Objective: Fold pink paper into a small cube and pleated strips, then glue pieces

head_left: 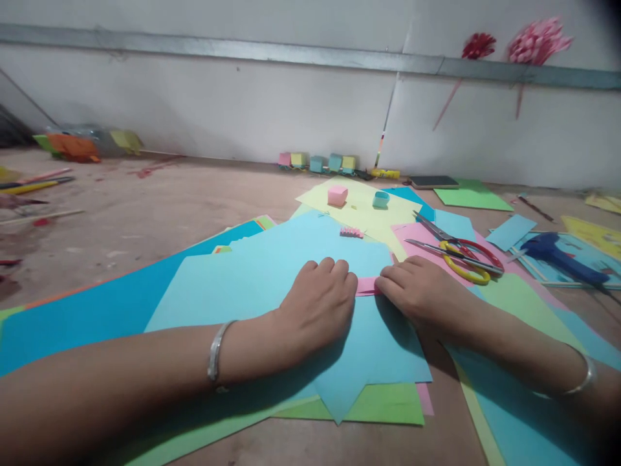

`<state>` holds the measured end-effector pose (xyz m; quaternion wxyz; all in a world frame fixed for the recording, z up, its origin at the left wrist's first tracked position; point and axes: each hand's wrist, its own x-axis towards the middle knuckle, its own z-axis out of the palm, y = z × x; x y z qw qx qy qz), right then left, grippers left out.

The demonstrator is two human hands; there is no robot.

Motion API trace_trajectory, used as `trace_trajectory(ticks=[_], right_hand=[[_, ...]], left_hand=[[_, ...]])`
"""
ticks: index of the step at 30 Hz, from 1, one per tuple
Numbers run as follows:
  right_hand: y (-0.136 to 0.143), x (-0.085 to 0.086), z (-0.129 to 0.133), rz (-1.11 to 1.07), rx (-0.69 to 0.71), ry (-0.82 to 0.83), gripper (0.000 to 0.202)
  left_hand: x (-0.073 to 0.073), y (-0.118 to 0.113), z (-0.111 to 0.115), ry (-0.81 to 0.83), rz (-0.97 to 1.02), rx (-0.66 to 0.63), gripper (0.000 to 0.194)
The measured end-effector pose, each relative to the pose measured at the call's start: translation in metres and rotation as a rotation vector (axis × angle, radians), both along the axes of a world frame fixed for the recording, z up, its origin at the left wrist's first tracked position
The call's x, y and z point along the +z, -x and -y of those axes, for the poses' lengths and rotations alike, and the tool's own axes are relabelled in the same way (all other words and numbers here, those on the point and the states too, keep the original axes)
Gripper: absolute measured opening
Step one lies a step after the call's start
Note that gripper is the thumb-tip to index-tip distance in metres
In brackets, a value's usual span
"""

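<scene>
While both hands work close together, the reading goes from left to right. At the far left, an orange paper piece [74, 149] leans beside the wall, with pencils [36, 188] nearer on the brown surface. Then comes the left hand [320, 304], palm down over a light blue sheet [233, 278], its fingers curled closed on the left end of a pink strip [367, 286]; its fingertips are hidden.

The strip lies just right of the left hand and just left of the right hand, its long axis running left to right, only a short stretch showing between them; neither hand is clearly nearer. A pink fringed piece [351, 233] lies on the far side of it. The right hand [420, 291] has its fingers bent and closed on the strip's right end, thumb out of sight.

Beyond that hand, scissors [449, 247] rest on pink paper, and a blue glue gun [563, 257] lies farther right. As for lettering, the yellow tube [386, 174] by the wall and the printed card [594, 233] at the right carry marks too small to read; no brand is legible.
</scene>
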<state>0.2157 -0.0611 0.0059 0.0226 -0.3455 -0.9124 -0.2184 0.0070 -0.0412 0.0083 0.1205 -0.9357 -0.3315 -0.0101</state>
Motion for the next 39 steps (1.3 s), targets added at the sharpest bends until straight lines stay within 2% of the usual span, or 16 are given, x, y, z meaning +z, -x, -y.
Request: trace_trajectory(ticks=[4,6,10,18,24,27,32,36,39], right_hand=[[0.002,-0.005,-0.002,0.006,0.034,-0.082,0.032],[0.001,-0.008,-0.004,-0.034,0.023,-0.111,0.033],[-0.002,-0.012,-0.007,-0.073,0.005,-0.126,0.03],[0.002,-0.007,0.0,0.058,0.003,-0.096,0.02],[0.009,-0.015,0.007,0.105,-0.051,-0.199,0.023],[0.008,-0.017,0.005,0.056,-0.094,-0.212,0.023],[0.004,-0.016,-0.003,-0.053,-0.088,-0.192,0.029],[0.006,-0.014,-0.002,-0.226,-0.127,-0.139,0.029],[0.009,-0.011,0.001,-0.422,-0.108,-0.032,0.027]], left_hand=[[0.0,-0.003,-0.002,-0.016,0.051,0.0,0.039],[-0.001,-0.003,-0.007,-0.014,0.077,-0.001,0.035],[-0.004,-0.004,-0.016,-0.016,0.05,-0.066,0.013],[-0.009,-0.003,-0.022,-0.057,-0.01,-0.224,0.017],[-0.015,-0.003,-0.026,-0.083,0.014,-0.258,0.019],[-0.016,-0.003,-0.026,-0.097,0.037,-0.25,0.02],[-0.013,-0.003,-0.024,-0.099,0.061,-0.244,0.02],[-0.013,-0.002,-0.025,-0.066,0.184,-0.203,0.041],[-0.016,0.001,-0.026,-0.033,0.302,-0.208,0.035]])
